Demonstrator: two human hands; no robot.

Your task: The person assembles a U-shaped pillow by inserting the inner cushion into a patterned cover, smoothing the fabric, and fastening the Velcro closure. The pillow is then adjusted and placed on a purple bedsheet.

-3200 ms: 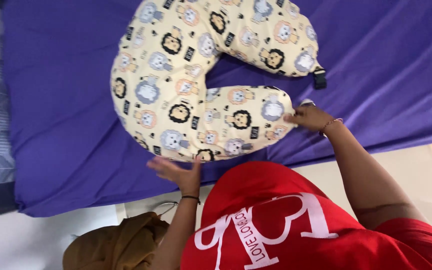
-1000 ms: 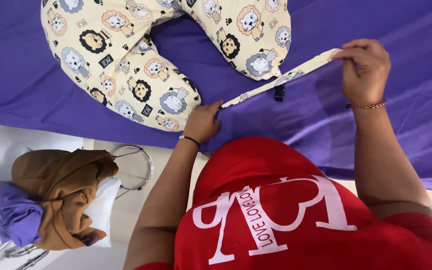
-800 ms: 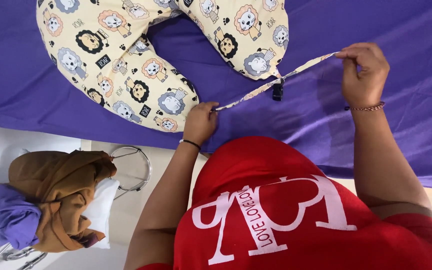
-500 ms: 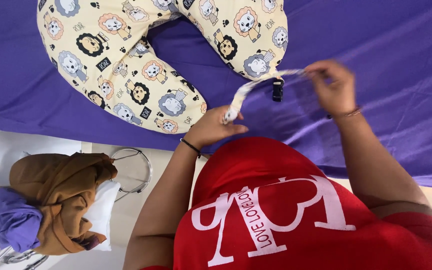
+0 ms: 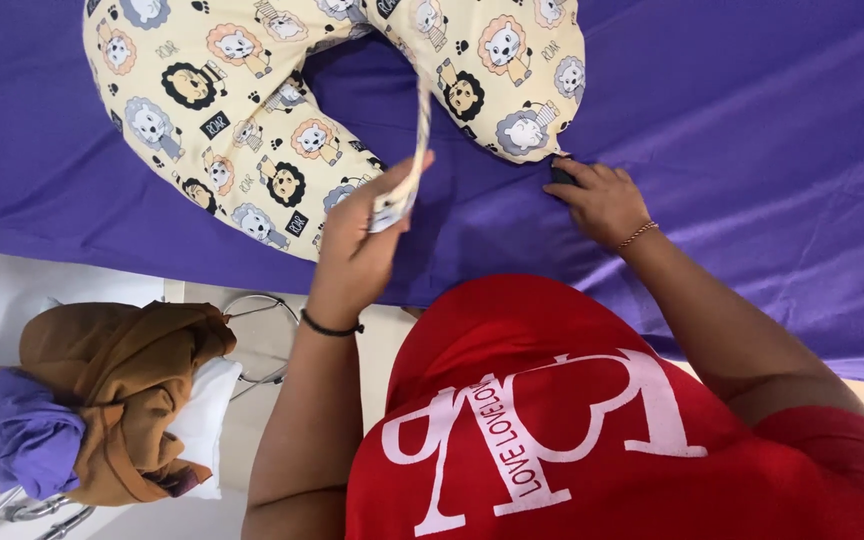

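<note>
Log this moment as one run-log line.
left hand: holds strap raised | right hand: on buckle at pillow tip | surface: purple sheet

Purple-sheeted bed, white floor w/ brown and purple cloths piled nearby.

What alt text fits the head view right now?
The left hand lifts a patterned fabric strap off a lion-print U-shaped pillow on a purple sheet; the right hand presses a dark buckle at the pillow's end.

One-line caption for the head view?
Left hand lifts the patterned strap of a lion-print U-shaped pillow; right hand presses its end.
</note>
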